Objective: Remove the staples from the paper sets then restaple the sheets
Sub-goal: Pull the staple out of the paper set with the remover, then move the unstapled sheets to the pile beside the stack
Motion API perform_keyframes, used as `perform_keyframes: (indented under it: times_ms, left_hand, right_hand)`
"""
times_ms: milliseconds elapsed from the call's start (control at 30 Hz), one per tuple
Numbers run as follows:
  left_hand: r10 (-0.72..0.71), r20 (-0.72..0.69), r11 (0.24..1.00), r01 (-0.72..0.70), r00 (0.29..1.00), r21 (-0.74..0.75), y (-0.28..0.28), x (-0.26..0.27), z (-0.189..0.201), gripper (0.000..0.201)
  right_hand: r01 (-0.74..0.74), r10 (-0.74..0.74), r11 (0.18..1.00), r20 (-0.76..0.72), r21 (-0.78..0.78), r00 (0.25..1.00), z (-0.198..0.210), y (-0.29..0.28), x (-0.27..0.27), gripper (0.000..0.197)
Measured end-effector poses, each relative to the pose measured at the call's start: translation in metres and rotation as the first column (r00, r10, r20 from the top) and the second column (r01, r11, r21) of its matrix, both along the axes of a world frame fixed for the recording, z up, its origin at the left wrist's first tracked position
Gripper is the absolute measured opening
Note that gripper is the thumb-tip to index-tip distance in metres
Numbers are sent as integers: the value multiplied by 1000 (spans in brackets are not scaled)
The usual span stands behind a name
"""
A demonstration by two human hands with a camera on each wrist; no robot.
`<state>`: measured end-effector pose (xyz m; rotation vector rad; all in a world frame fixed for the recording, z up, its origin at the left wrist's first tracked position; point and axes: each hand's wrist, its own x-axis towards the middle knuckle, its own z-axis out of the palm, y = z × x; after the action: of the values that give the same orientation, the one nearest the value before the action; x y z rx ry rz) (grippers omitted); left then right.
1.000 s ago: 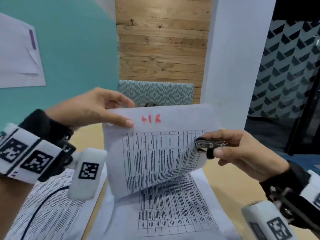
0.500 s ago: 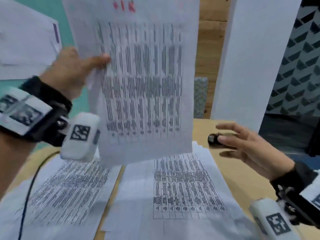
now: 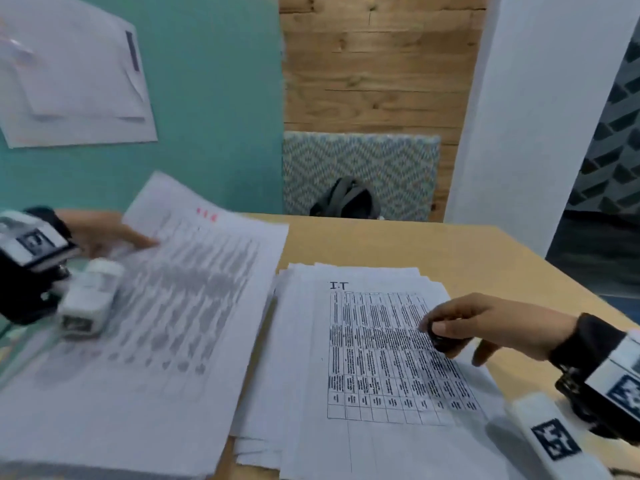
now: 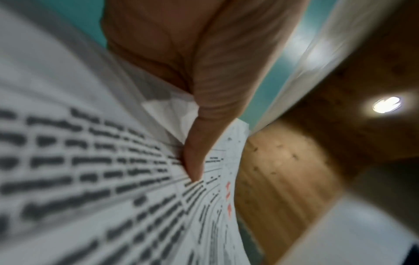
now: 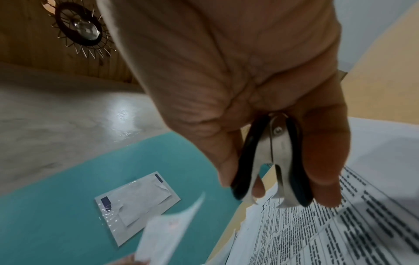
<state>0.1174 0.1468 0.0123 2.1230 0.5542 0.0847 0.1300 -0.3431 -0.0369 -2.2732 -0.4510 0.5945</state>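
A white printed sheet with a red mark at its top [image 3: 194, 271] sits on the left pile of papers, blurred in the head view, and the left hand [image 3: 104, 233] pinches its far left corner, thumb [image 4: 195, 161] on the printed face. Whether it lies flat on that pile I cannot tell. Just beside it on the right is a second stack of white table-printed sheets [image 3: 374, 358], fanned unevenly at the edges, its top page headed "I.T" in black. That makes two piles on the pale wooden bench [image 3: 433, 251].

The right hand [image 3: 485, 327] hovers over the right stack, fingers curled around one black-handled steel claw staple remover [image 5: 269, 161]; its two metal prongs point down at the page, slightly parted, close to the paper.

Behind the bench stands a teal wall [image 3: 214, 98] with one taped-up white paper notice [image 3: 76, 74], then a panel of wooden planks [image 3: 377, 64], a white pillar [image 3: 540, 109], and one grey backpack [image 3: 346, 202] against a patterned chevron cushion [image 3: 360, 168].
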Motion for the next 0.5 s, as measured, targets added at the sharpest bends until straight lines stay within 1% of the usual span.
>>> perform_keyframes:
  times_ms: [33, 67, 100, 133, 167, 200, 233, 267, 300, 333, 367, 400, 433, 500]
  left_hand:
    - [-19, -75, 1000, 20, 997, 6, -6, -5, -15, 8]
    - [-27, -149, 998, 36, 989, 57, -10, -7, -27, 2]
    - [-44, -228, 992, 69, 973, 103, -12, -6, -43, 3]
    - [-48, -300, 978, 105, 953, 179, -12, -6, -58, 16]
    - [-28, -325, 968, 107, 945, 227, -4, -1, -68, 36]
    - [20, -331, 962, 72, 943, 265, 0, 1, -72, 50]
    - [81, -298, 960, 7, 951, 280, 4, 4, -71, 60]
    - [140, -261, 943, -48, 955, 329, 6, 6, -67, 68]
    - [157, -227, 903, -46, 961, 428, 3, 5, -58, 75]
    - [155, -202, 838, -20, 967, 545, -5, 3, -47, 78]
    - [118, -165, 787, 9, 979, 617, -12, 4, -36, 79]
    - [74, -166, 746, 56, 983, 664, -24, 5, -24, 78]
    - [24, -185, 717, 112, 982, 688, -37, 8, -14, 75]
    - [-74, -274, 663, 253, 959, 705, -70, 19, -1, 67]
  right_hand:
    - [-7, 7, 1000, -9, -15, 1000, 0, -1, 0, 17]
    - [-18, 17, 999, -20, -32, 1000, 0, -2, 0, 17]
    - [-29, 28, 998, -30, -52, 999, -1, -3, 0, 17]
    - [-39, 36, 997, -37, -72, 999, -1, -5, 0, 17]
    - [-48, 44, 995, -45, -87, 998, -2, -7, -1, 18]
    - [-54, 49, 994, -55, -97, 997, -2, -8, -1, 19]
    - [-56, 50, 993, -63, -105, 997, -3, -9, -1, 20]
    - [-53, 45, 992, -68, -114, 997, -3, -9, 0, 20]
    - [-47, 39, 992, -70, -121, 997, -3, -9, 1, 20]
    - [-41, 32, 991, -70, -127, 997, -4, -10, 2, 19]
    - [-37, 27, 990, -71, -133, 997, -4, -10, 3, 19]
    - [-34, 24, 990, -76, -139, 997, -5, -10, 4, 17]
    - [-33, 21, 989, -82, -147, 996, -5, -10, 5, 16]
    - [-31, 15, 985, -95, -168, 995, -6, -9, 7, 16]
